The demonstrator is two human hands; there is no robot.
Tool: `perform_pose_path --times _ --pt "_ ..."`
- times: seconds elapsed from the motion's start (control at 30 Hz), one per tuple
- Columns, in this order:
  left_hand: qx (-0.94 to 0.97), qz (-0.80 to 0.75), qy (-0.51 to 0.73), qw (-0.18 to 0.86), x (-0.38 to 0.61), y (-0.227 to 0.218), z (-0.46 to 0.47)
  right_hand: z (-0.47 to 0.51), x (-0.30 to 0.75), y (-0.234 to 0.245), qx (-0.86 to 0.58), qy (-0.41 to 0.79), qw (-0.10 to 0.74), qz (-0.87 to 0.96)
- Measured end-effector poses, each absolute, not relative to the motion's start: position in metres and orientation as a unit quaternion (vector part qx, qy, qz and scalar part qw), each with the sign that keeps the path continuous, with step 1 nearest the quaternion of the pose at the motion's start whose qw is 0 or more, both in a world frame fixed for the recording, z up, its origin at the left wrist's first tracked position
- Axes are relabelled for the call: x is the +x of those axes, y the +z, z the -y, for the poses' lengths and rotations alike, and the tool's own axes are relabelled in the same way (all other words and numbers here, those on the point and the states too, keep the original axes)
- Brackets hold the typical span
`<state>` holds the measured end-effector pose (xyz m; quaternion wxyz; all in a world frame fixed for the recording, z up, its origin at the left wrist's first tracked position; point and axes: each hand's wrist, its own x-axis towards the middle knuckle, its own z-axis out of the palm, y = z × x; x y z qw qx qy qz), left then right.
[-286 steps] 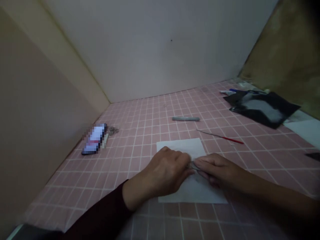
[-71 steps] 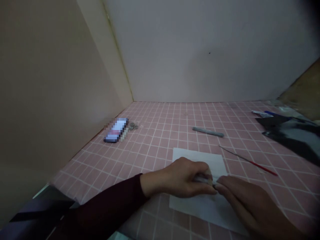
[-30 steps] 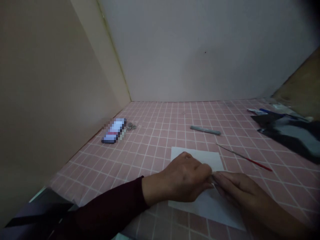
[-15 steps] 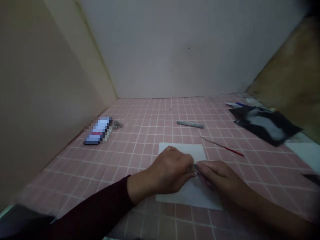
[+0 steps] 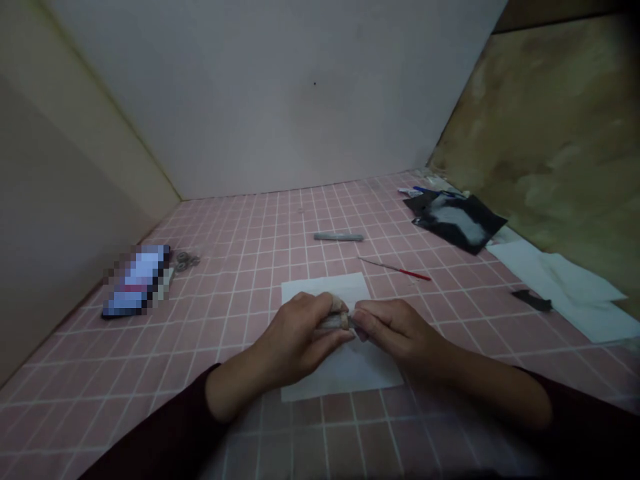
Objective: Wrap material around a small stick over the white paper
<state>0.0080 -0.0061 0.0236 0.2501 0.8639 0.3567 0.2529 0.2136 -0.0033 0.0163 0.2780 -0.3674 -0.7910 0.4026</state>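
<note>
Above a white sheet of paper (image 5: 327, 380), my two hands meet at the fingertips. My left hand (image 5: 300, 337) is closed round a small, pale grey, tube-like piece (image 5: 331, 323); its exact kind is not clear. At that piece's right end, my right hand (image 5: 393, 327) pinches with thumb and fingers. What lies inside this pinch is mostly hidden. Beyond the paper, to the right, lies a thin tool with a red handle (image 5: 415, 274) and a slim metal shaft. A grey bar (image 5: 339, 237) rests farther back.
At the left lies a phone (image 5: 137, 277) with a blurred screen, beside scissors (image 5: 186, 260), of which mainly the handles show. A black sheet or pouch (image 5: 460, 220) is at the back right. Nearer are white papers (image 5: 575, 293) and a dark scrap (image 5: 533, 300). Walls (image 5: 280, 100) bound the pink tiled surface (image 5: 250, 267).
The camera view has turned right, so things appear farther left. My left hand has rolled and its fingers have parted somewhat, showing the grey piece. My right hand still pinches beside it.
</note>
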Motion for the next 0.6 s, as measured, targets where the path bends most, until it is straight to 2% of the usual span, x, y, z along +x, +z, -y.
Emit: perform_pose_path --times 0.1,0.17,0.23,0.33,0.4,0.47,0.6 --pt "0.819 -0.354 0.220 0.394 0.005 0.030 0.002 0.006 0.216 0.010 -0.332 0.282 0.290 0.852" --pt "0.805 -0.348 0.216 0.430 0.004 0.030 0.002 0.008 0.217 0.007 -0.313 0.219 0.294 0.876" --pt "0.824 -0.349 0.227 0.385 0.004 0.028 0.003 0.007 0.216 0.008 -0.325 0.239 0.295 0.866" --pt "0.879 -0.341 0.251 0.221 0.007 0.022 0.007 0.005 0.214 0.012 -0.369 0.406 0.257 0.796" --pt "0.889 -0.342 0.248 0.176 0.009 0.022 0.007 0.003 0.213 0.013 -0.382 0.468 0.226 0.764" --pt "0.869 -0.361 0.230 0.248 0.008 0.026 0.005 0.005 0.213 0.013 -0.381 0.419 0.237 0.789" --pt "0.751 -0.321 0.187 0.546 0.003 0.034 -0.001 0.013 0.215 0.009 -0.299 0.199 0.289 0.887"
